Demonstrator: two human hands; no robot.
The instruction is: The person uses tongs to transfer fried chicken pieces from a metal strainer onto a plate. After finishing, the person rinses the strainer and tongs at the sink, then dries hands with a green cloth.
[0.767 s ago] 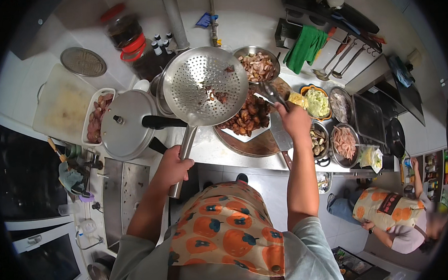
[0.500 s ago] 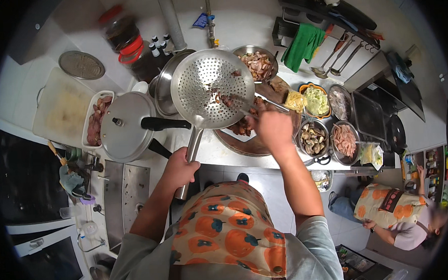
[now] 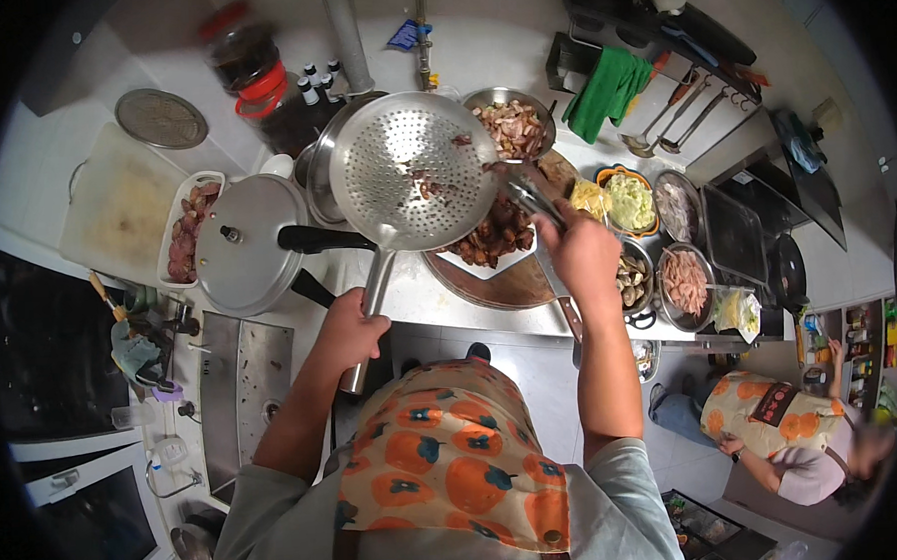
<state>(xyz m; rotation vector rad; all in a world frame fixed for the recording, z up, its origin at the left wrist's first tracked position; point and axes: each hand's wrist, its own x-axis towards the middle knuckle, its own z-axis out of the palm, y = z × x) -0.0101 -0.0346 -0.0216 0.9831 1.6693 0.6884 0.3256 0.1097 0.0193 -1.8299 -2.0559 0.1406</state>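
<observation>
My left hand [image 3: 352, 326] is closed around the metal handle of a large perforated strainer [image 3: 374, 173], held level above the counter. A few dark brown pieces [image 3: 426, 184] lie in its bowl. In my right hand [image 3: 586, 256] are metal tongs [image 3: 535, 198], their tips at the strainer's right rim next to a dark piece. Below the rim, browned chunks of food [image 3: 495, 240] are heaped on a white plate [image 3: 521, 260], partly hidden by the strainer. That plate rests on a round wooden chopping board [image 3: 469, 289]. Beneath my right wrist shows a knife with a wooden handle [image 3: 570, 317].
A pressure cooker [image 3: 252, 244] and a white tray of meat [image 3: 192, 236] stand left. Bowls of mushrooms [image 3: 631, 282], pale meat strips [image 3: 685, 282] and cut greens [image 3: 629, 202] stand right. Behind is a pan of sliced meat [image 3: 510, 127]. Another person [image 3: 775, 416] stands at far right.
My right hand has moved right with the tongs, from over the strainer's bowl to its right rim. The strainer has shifted slightly left, and more of the heaped plate shows.
</observation>
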